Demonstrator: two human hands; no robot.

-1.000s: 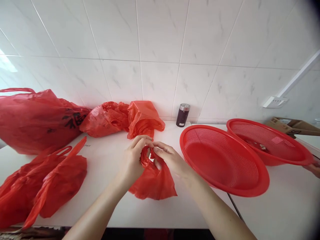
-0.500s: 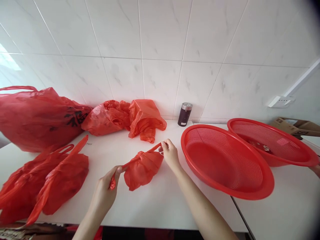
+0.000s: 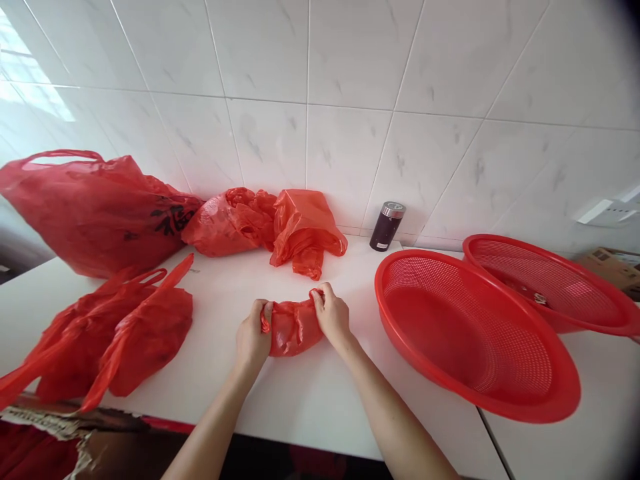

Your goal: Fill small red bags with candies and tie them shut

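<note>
A small red plastic bag (image 3: pixel 295 330) lies on the white table (image 3: pixel 300 400), stretched between both hands. My left hand (image 3: pixel 254 337) is closed round its left end, with a bit of red plastic showing by the thumb. On the other side my right hand (image 3: pixel 333 315) pinches the upper right corner. The bag bulges below the grips; its contents are hidden. Just behind it, a crumpled red bag (image 3: pixel 307 227) rests against the tiled wall.
Filled red bags (image 3: pixel 145 333) sit at the left, before a large red bag (image 3: pixel 100 213) with black lettering. A dark flask (image 3: pixel 387 228) stands by the wall. At right are a red basket (image 3: pixel 450 333), a second basket (image 3: pixel 590 280) and a cardboard box (image 3: pixel 607 267).
My hands have come closer together. The bag's ends, stretched out as a long twisted strip before, are now gathered in the grips beside the bag. The view has shifted left.
</note>
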